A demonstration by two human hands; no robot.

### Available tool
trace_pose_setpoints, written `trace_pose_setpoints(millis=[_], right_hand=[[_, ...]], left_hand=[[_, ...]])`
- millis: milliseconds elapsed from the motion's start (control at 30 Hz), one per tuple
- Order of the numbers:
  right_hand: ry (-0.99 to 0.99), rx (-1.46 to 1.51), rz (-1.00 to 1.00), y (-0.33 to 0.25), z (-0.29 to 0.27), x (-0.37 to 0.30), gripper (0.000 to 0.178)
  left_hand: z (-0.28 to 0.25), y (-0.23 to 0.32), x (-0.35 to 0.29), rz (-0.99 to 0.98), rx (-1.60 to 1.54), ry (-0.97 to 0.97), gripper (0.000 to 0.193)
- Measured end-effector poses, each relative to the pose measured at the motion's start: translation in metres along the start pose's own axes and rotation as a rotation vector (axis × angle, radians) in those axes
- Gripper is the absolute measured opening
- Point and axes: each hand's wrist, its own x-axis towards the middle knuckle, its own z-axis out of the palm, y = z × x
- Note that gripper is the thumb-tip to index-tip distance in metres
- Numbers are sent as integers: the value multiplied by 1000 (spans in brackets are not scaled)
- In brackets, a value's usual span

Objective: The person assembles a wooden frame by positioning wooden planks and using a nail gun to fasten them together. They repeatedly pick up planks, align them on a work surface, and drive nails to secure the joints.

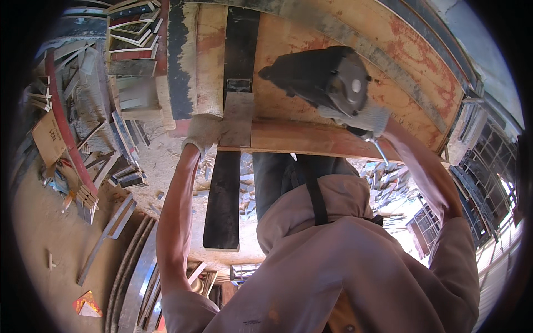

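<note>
My right hand (366, 121), in a pale work glove, grips a dark circular saw (327, 77). The saw hangs over the right part of the plywood bench, slightly blurred. A gloved left hand (203, 133) is closed at the left edge of a short grey-brown board (239, 119) by the bench's near edge; its fingertips are partly hidden. In line with that board lies a long black board (241, 41) on the far side. Another black length (222, 205) sticks out below the near edge, toward me.
The stained plywood bench (411, 72) has a raised strip along its near side. Stacked wood offcuts (133, 33) stand at the far left, with more scrap on the floor. Cut pieces (388, 180) are heaped beneath the bench at right. Curved metal strips (136, 277) lie lower left.
</note>
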Motion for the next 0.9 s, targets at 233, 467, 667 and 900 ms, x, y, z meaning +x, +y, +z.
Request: trace_pose_setpoints(millis=[233, 467, 667, 900], right_hand=[[-57, 12, 122, -34, 38, 56, 31], [-213, 18, 157, -13, 42, 97, 14], [-334, -37, 128, -18, 30, 101, 17], [-352, 2, 187, -25, 19, 96, 19]], left_hand=[[11, 15, -7, -345, -179, 116, 45], [78, -48, -14, -55, 184, -7, 43], [95, -62, -4, -110, -60, 26, 59], [65, -23, -15, -253, -257, 106, 58]])
